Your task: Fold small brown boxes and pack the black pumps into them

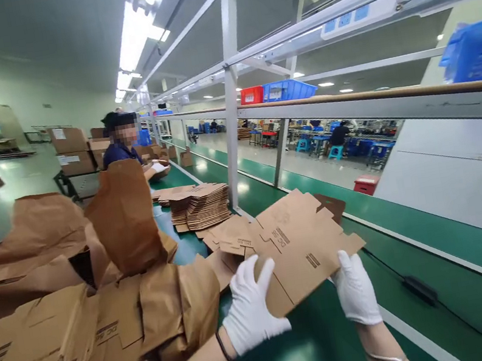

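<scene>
A flat cardboard box blank (298,245), printed with dark lettering and stripes, is held tilted over the green work surface (293,356). My right hand (356,290), in a white glove, pinches its lower right edge, the thumb on the upper face. At the blank's left edge is my left hand (251,308), also gloved in white, with its thumb and fingers spread apart. Whether the left hand touches the cardboard I cannot tell. Behind the held blank lie more loose flat blanks (231,231), partly hidden by it.
A neat stack of blanks (203,205) stands farther along the bench. To my left are piled blanks (21,359) and crumpled brown paper (122,219). A metal frame post (234,126) rises beyond the bench. A black cable (419,289) lies at right. A co-worker (118,148) sits ahead.
</scene>
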### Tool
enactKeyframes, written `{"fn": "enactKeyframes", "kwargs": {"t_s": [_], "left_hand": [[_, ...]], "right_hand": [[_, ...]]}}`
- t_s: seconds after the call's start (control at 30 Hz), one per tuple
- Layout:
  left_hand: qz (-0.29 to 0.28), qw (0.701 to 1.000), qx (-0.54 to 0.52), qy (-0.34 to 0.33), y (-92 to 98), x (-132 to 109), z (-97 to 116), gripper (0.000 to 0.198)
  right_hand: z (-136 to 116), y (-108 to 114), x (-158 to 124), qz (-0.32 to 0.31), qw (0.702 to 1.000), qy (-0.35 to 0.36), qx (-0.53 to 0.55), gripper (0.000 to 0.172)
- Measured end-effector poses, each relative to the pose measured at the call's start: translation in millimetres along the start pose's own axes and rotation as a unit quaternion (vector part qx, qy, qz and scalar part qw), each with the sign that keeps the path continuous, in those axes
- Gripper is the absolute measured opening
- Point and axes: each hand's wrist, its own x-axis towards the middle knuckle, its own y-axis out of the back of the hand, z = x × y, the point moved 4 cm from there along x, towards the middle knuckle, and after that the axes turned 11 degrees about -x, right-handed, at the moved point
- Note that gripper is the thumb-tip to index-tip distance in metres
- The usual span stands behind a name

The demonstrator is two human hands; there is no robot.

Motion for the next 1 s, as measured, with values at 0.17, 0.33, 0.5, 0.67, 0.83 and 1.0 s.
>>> {"fn": "enactKeyframes", "kwargs": {"t_s": [0.17,0.33,0.5,0.67,0.83,1.0], "left_hand": [[0.082,0.984,-0.154,-0.020,6.5,-2,15,0.101],[-0.159,0.875,-0.456,0.023,5.6,47,24,0.079],[-0.245,0.932,-0.260,-0.058,-39.2,48,25,0.070],[-0.269,0.957,0.061,-0.091,-84.1,59,13,0.097],[-0.224,0.957,0.182,-0.035,-90.1,79,3,0.066],[-0.205,0.967,0.146,-0.039,-38.5,92,-22,0.045]], "right_hand": [[-5,49,-21,0.094,0.995,-0.038,0.013,0.084],[6,46,-43,-0.002,1.000,-0.010,-0.029,0.097],[12,81,-36,0.036,0.996,-0.025,-0.076,0.095],[7,166,-36,0.236,0.966,-0.039,-0.096,0.094],[1,182,-44,0.258,0.961,-0.045,-0.089,0.088],[5,182,-45,0.216,0.965,-0.013,-0.151,0.084]]}}
